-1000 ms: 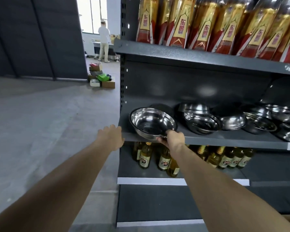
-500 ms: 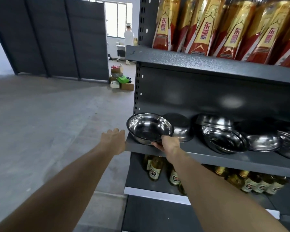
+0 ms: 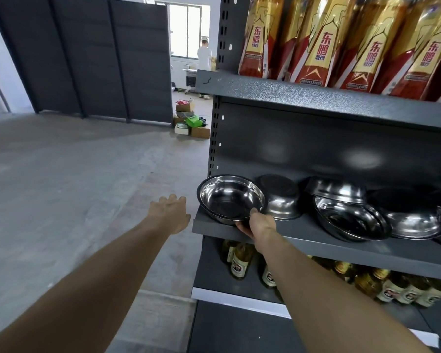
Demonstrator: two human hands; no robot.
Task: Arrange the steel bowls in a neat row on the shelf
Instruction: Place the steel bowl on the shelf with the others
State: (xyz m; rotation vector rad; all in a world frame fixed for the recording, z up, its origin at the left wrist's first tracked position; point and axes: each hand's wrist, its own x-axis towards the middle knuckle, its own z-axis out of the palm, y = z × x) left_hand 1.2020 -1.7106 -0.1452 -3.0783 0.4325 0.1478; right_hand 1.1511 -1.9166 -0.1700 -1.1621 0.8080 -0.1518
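Note:
A shiny steel bowl sits tilted toward me at the left end of the dark grey shelf. My right hand grips its near rim, thumb over the edge. Behind it an upturned steel bowl rests bottom up. Further right lie a tilted bowl leaning on another, and an upturned one, in a loose jumble. My left hand hovers just left of the shelf's end with fingers apart, holding nothing.
Tall red and gold bottles fill the shelf above. Small yellow bottles stand on the shelf below. Concrete floor spreads to the left, with boxes by a doorway and a person in white far back.
My view has swung left and closer to the shelf's end. The held bowl has shifted left to the shelf's end, still gripped by my right hand. My left hand stays beside the shelf end.

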